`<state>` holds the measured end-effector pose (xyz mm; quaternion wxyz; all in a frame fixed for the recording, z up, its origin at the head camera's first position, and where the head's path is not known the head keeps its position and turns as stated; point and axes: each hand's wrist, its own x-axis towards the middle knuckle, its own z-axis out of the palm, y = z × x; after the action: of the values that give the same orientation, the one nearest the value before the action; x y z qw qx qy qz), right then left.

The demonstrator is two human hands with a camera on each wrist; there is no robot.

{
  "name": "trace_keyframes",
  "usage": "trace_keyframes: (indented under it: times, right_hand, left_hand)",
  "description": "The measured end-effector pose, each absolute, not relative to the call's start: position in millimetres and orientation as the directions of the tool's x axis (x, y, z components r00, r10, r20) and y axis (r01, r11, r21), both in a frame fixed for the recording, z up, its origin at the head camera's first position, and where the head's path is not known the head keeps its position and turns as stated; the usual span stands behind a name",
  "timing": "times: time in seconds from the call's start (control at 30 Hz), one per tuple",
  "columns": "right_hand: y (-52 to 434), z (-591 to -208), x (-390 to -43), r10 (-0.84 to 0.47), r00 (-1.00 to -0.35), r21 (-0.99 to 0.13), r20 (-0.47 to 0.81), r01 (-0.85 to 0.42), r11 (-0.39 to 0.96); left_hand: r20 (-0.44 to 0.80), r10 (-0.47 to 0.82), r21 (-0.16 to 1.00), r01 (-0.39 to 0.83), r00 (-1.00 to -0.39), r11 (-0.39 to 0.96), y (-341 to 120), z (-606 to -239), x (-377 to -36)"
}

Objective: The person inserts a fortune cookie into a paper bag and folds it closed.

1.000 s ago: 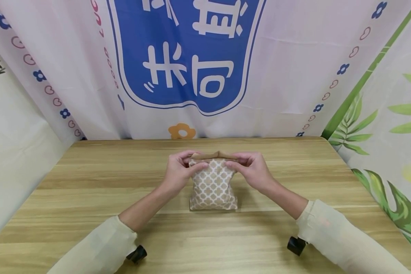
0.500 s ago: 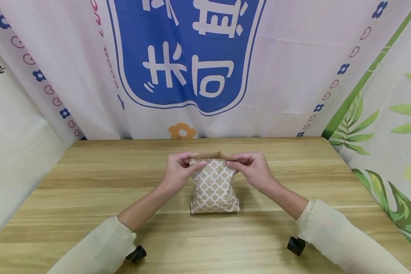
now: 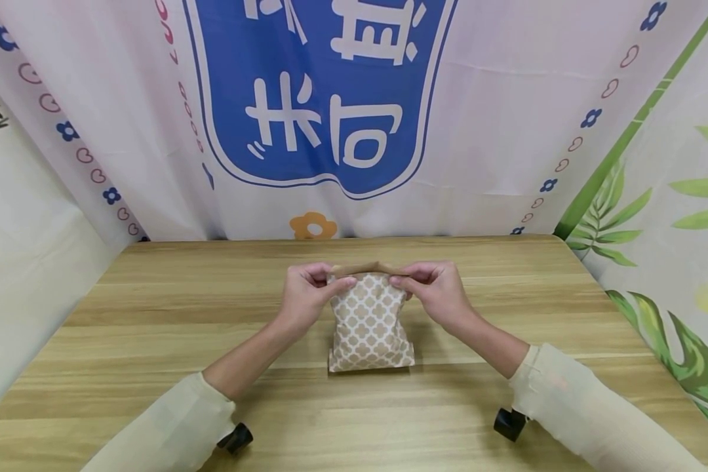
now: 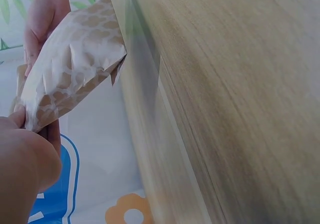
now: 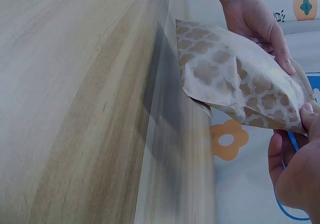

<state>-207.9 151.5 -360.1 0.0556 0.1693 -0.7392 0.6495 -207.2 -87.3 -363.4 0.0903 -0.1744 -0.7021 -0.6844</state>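
A brown paper bag (image 3: 370,324) with a white lattice pattern is held near the middle of the table, its top edge folded over. My left hand (image 3: 307,295) pinches the left end of the fold, thumb on the near face. At the other end, my right hand (image 3: 439,294) pinches the fold the same way. Both wrist views show the bag bulging; in the left wrist view the paper bag (image 4: 75,58) looks creased, and its lower end appears close to the tabletop. What is inside stays hidden.
The wooden table (image 3: 153,328) ends at a hanging cloth (image 3: 490,131) with a blue printed emblem. A leaf-patterned cloth (image 3: 672,262) hangs on the right, a pale one (image 3: 29,262) on the left. Black wrist cameras (image 3: 510,424) sit under the sleeves.
The bag's lower end has swung slightly toward me and a little to the right. Both hands keep their pinch on the folded top, almost in place.
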Motion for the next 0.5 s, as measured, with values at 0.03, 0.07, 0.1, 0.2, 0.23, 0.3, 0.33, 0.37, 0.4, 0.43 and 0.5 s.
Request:
trace_keyframes:
  times: [0.03,0.07,0.1,0.2,0.23,0.3,0.33,0.37,0.4,0.43,0.5]
  right_hand:
    - [151.5,-360.2,-207.8,-0.178,-0.937,-0.942,0.302,-0.322,0.098]
    - [151.6,-360.3,-207.7,-0.178,-0.937,-0.942,0.302,-0.322,0.099]
    - [151.5,-360.3,-207.6,-0.178,-0.936,-0.942,0.302,-0.322,0.098]
    - [151.3,-360.2,-207.2,-0.174,-0.935,-0.939,0.309,-0.329,0.101]
    - [151.2,-360.1,-207.1,-0.173,-0.934,-0.938,0.313,-0.333,0.101]
    - [150.9,-359.9,-207.0,-0.171,-0.933,-0.936,0.318,-0.337,0.099]
    - [150.8,-359.8,-206.9,-0.170,-0.932,-0.936,0.320,-0.339,0.098]
    - [150.7,-359.8,-207.0,-0.169,-0.932,-0.935,0.322,-0.341,0.097]
    - [150.6,-359.8,-207.0,-0.169,-0.931,-0.935,0.324,-0.343,0.095]
    - [150.5,-359.8,-207.1,-0.169,-0.930,-0.934,0.326,-0.344,0.093]
    - [150.5,-360.0,-207.2,-0.169,-0.929,-0.933,0.331,-0.349,0.092]
  left_hand:
    - [0.366,0.123,0.930,0.369,-0.922,0.001,-87.3,-363.5,-207.1]
    - [0.364,0.125,0.930,0.367,-0.923,-0.002,-87.2,-363.5,-207.0]
    - [0.362,0.126,0.931,0.365,-0.923,-0.003,-87.3,-363.3,-206.9]
    - [0.349,0.134,0.936,0.352,-0.927,-0.001,-87.5,-363.1,-206.6]
    - [0.345,0.136,0.937,0.348,-0.929,-0.002,-87.5,-362.8,-206.5]
    - [0.339,0.137,0.940,0.342,-0.931,0.001,-87.5,-362.5,-206.3]
    - [0.340,0.136,0.939,0.343,-0.931,0.002,-87.5,-362.4,-206.3]
    - [0.340,0.133,0.939,0.343,-0.931,0.000,-87.3,-362.1,-206.3]
    - [0.342,0.131,0.939,0.345,-0.931,-0.002,-87.2,-362.1,-206.5]
    - [0.344,0.128,0.938,0.346,-0.930,-0.005,-87.2,-362.1,-206.6]
    - [0.352,0.123,0.935,0.354,-0.928,-0.008,-87.1,-362.0,-206.8]
